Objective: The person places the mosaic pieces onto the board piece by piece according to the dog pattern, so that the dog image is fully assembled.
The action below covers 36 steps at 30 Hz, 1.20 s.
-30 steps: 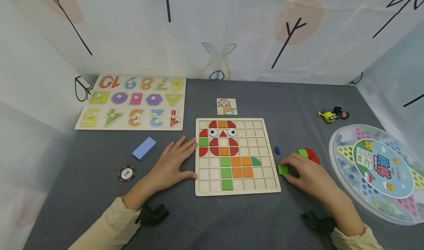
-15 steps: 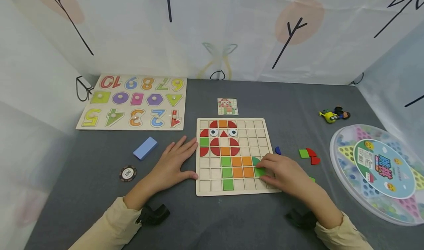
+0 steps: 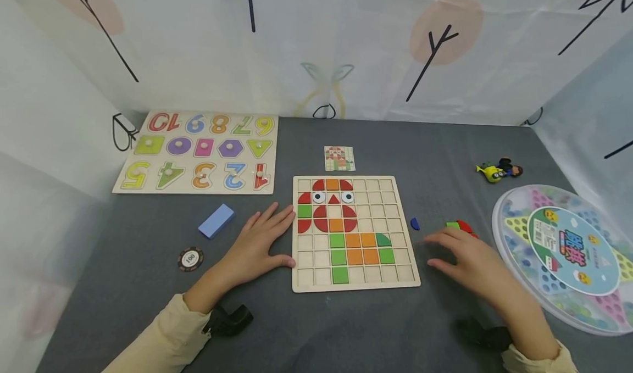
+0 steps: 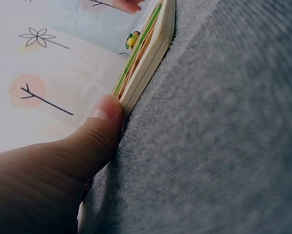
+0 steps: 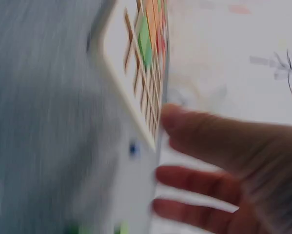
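Observation:
On the grey table lies a wooden grid board [image 3: 306,279], with red, orange and green pieces set in its cells. The left hand [image 3: 257,246] spreads its fingers along the board's left edge; fingertips and thumb touch it, and the left wrist view has the thumb [image 4: 104,119] against the side. To the right of the board, the right hand [image 3: 462,260] hovers with thumb and fingers apart, holding nothing. A green square [image 3: 387,256] sits in a cell under a green quarter-round [image 3: 383,239]. Red pieces [image 3: 465,226] and a green square [image 3: 452,224] lie partly hidden behind the right hand.
A small picture card [image 3: 339,158] lies beyond the board, and a blue piece [image 3: 414,224] to its right. Around stand a number puzzle [image 3: 198,189], a blue block [image 3: 216,221], a round chip [image 3: 190,259], small toy figures [image 3: 498,171] and a large round game box [image 3: 573,252].
The right hand carried a green square from the table onto the board, let go of it in a cell, and moved back right. The left hand stayed at the board's edge.

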### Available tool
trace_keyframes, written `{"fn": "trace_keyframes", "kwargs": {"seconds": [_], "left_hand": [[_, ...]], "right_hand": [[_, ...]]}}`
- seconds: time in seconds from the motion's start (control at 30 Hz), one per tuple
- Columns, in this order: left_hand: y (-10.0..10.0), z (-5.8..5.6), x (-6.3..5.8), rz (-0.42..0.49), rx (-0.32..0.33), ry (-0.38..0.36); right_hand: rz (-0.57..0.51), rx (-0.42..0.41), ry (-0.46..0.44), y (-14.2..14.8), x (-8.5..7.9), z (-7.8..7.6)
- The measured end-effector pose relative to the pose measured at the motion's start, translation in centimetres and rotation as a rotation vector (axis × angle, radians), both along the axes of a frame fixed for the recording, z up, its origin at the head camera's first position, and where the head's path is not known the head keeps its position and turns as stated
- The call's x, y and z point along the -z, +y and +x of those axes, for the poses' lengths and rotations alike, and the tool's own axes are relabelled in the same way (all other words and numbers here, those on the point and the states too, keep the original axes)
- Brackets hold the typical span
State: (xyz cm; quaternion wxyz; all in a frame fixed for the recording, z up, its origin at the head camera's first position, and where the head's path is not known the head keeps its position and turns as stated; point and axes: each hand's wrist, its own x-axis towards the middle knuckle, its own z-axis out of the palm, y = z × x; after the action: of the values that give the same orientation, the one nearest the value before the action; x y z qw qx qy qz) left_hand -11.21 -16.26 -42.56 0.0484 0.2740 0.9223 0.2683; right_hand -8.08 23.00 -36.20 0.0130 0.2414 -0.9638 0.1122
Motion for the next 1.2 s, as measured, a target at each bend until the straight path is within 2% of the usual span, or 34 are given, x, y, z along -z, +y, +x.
{"fn": "trace_keyframes", "kwargs": {"seconds": [0.13,0.27,0.63,0.77,0.93,1.07,1.2], "left_hand": [[0.0,0.0,-0.1,0.005,-0.002,0.008],[-0.1,0.0,-0.2,0.014,-0.004,0.01],[-0.1,-0.1,0.0,0.0,-0.003,0.001],[-0.1,-0.1,0.1,-0.002,-0.004,-0.004],[0.0,0.0,0.0,0.001,-0.002,-0.005],[0.0,0.0,0.0,-0.003,0.0,-0.003],[0.0,0.0,0.0,0.001,0.003,0.001]], "right_hand": [[0.095,0.149,-0.156,2.4,-0.5,0.8],[0.133,0.205,-0.249,3.5,-0.2,1.2],[0.115,0.202,-0.164,3.5,0.7,1.8],[0.09,0.129,-0.096,2.2,1.0,1.6],[0.012,-0.057,0.014,-0.7,1.2,1.1],[-0.032,-0.188,0.052,-3.1,1.3,0.9],[-0.049,-0.265,0.061,-4.6,1.6,0.8]]}}
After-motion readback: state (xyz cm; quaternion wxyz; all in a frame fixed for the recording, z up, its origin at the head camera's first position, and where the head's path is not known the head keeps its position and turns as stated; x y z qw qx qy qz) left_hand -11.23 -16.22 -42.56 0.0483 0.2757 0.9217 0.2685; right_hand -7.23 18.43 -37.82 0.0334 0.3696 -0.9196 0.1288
